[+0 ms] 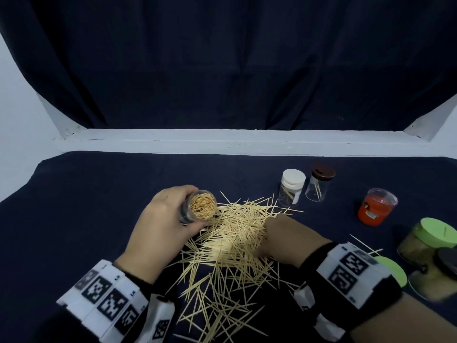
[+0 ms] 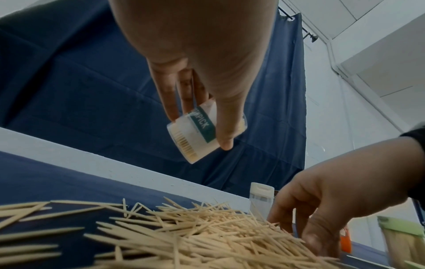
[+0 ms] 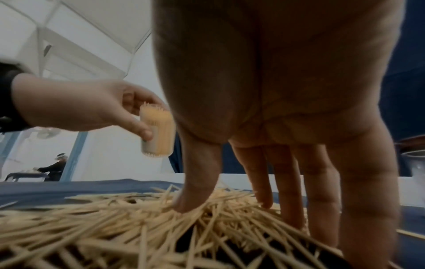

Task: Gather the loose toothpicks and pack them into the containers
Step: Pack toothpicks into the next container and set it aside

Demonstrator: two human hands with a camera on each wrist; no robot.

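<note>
A big pile of loose wooden toothpicks (image 1: 230, 241) lies on the dark blue cloth in the middle of the table. My left hand (image 1: 170, 214) grips a clear container (image 1: 200, 206) packed full of toothpicks, lifted above the pile's far left edge with its open mouth up. The left wrist view shows that container (image 2: 195, 138) from below, pinched between thumb and fingers. My right hand (image 1: 282, 233) reaches down onto the pile's right side. Its thumb and fingers (image 3: 264, 196) are spread and touch the toothpicks (image 3: 138, 218) without closing on any.
Behind the pile stand a white-lidded container (image 1: 291, 186) and a brown-lidded clear one (image 1: 320, 181). A red container (image 1: 376, 207) stands further right. Green-lidded jars (image 1: 427, 241) and a dark-lidded jar (image 1: 445, 266) crowd the right edge by my right wrist. A white ledge (image 1: 222, 142) borders the table's back.
</note>
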